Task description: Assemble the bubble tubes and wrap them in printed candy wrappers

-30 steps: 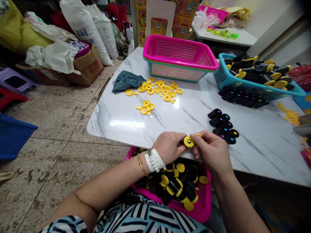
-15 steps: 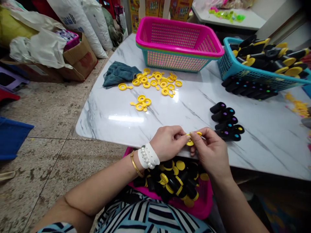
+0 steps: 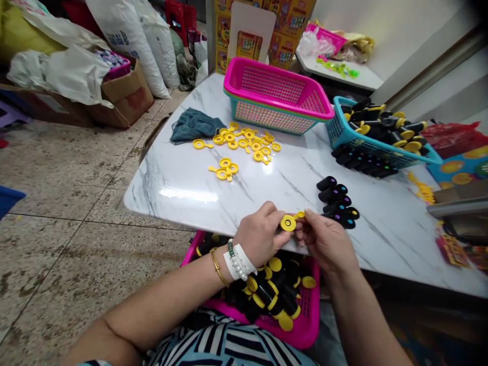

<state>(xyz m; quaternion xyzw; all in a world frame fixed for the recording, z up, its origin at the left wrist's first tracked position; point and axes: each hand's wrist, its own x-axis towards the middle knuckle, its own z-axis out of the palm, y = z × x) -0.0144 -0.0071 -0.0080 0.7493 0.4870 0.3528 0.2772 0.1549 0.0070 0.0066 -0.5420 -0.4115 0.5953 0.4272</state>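
Note:
Between my hands, at the table's near edge, is a yellow plastic ring cap [image 3: 288, 222] with a small round tab. My left hand [image 3: 257, 230] is closed on the ring part, thumb and fingers at its left side. With fingertips pinched, my right hand [image 3: 331, 240] grips the tab end. Whether anything sits behind the cap is hidden. Several black tubes [image 3: 335, 195] lie side by side just beyond my right hand. Farther off are a small cluster of yellow caps [image 3: 224, 169] and a larger scatter of them [image 3: 251, 140].
A pink basket [image 3: 314, 315] of black tubes with yellow caps sits below the table edge. On the marble-patterned table [image 3: 183, 175] stand nested pink and teal baskets [image 3: 274, 119] and a blue basket [image 3: 404, 155] of capped tubes. A dark teal cloth [image 3: 196, 125] lies at left.
The ring cap has turned so its round face shows, with its tab stretched toward my right fingers. The camera view has shifted, showing more of the table's right side.

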